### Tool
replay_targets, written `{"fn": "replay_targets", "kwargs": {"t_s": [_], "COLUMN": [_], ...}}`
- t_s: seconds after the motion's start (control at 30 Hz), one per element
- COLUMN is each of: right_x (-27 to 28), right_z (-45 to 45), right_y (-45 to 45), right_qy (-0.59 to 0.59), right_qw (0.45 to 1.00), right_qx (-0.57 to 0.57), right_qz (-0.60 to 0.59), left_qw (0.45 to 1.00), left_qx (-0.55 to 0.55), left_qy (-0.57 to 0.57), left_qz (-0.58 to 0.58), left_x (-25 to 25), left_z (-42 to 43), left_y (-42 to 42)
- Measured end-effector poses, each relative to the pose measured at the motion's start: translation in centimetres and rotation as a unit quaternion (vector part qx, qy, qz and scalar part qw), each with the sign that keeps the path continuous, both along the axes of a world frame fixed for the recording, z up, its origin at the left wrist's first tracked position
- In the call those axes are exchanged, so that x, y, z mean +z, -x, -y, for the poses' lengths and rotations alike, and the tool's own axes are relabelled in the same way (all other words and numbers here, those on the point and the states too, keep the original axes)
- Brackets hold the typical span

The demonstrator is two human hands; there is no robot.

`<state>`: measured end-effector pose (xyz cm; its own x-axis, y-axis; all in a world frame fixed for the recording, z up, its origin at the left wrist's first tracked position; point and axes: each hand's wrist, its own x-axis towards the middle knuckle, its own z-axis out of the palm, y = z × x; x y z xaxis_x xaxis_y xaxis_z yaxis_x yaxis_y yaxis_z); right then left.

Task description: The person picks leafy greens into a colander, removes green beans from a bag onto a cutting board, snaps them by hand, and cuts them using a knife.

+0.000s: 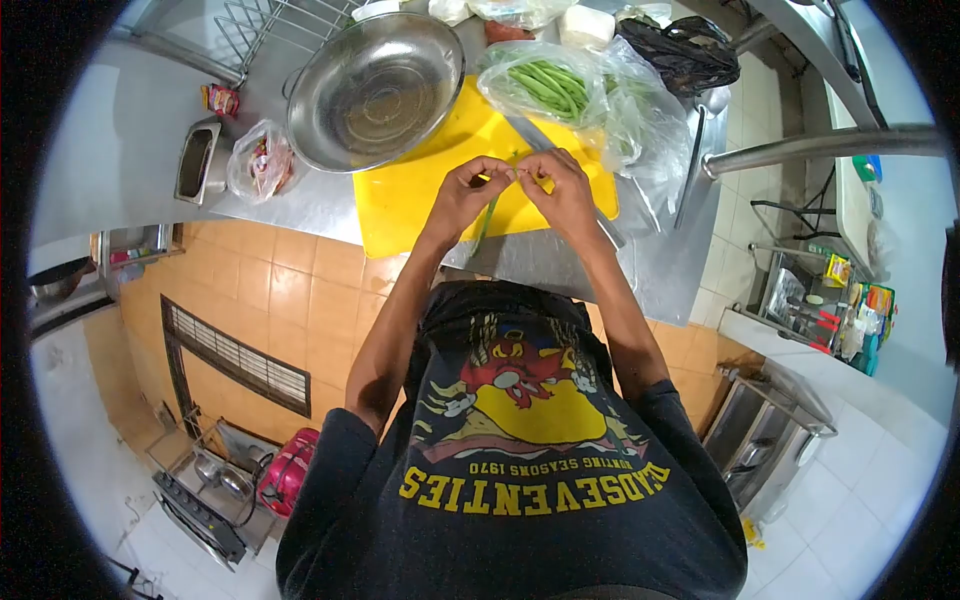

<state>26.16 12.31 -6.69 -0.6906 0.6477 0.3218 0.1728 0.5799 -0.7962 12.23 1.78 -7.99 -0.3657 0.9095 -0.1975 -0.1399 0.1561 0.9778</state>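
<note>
My left hand (468, 197) and my right hand (560, 192) meet over the yellow cutting board (390, 210), fingertips pinched close together. A long green bean (485, 226) hangs down from the left fingers toward the board's near edge. The right fingers are closed at the bean's upper end; what exactly sits between them is too small to make out. Beneath the right hand lies a knife (528, 131), partly hidden by the hand, its handle reaching the near side. Just beyond the hands, a clear plastic bag (500, 58) holds several green beans (548, 88).
A large steel bowl (375, 95) rests on the board's far left. Farther left are a small plastic bag (262, 160), a steel container (200, 165) and a wire rack (270, 30). A black plastic bag (685, 55) sits at the back right of the steel table (660, 270).
</note>
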Motion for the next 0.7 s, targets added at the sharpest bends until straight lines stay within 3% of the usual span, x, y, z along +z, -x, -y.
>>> {"fn": "replay_targets", "kwargs": {"t_s": [0.17, 0.37, 0.47, 0.57, 0.7], "right_x": [-0.5, -2.1, -0.8, -2.3, -4.1], "right_z": [0.7, 2.1, 1.8, -0.2, -0.2], "right_y": [0.5, 0.7, 0.5, -1.2, -4.2], "right_qy": [-0.047, -0.039, -0.024, -0.055, -0.086], "right_qw": [0.999, 0.997, 0.996, 0.993, 0.941], "right_qx": [-0.016, -0.06, -0.07, -0.105, -0.145], "right_qz": [-0.014, -0.042, -0.047, 0.024, 0.294], "left_qw": [0.99, 0.97, 0.986, 0.994, 0.993], "left_qx": [0.025, 0.078, 0.051, 0.104, 0.113], "left_qy": [0.05, 0.033, 0.069, -0.012, 0.022], "left_qz": [0.128, 0.23, 0.142, 0.043, -0.025], "left_x": [-0.2, -1.5, -0.6, -2.7, -4.9], "left_z": [-0.1, -0.2, 0.2, 0.3, 0.4], "left_y": [-0.3, -1.1, -0.7, 0.1, 2.0]}}
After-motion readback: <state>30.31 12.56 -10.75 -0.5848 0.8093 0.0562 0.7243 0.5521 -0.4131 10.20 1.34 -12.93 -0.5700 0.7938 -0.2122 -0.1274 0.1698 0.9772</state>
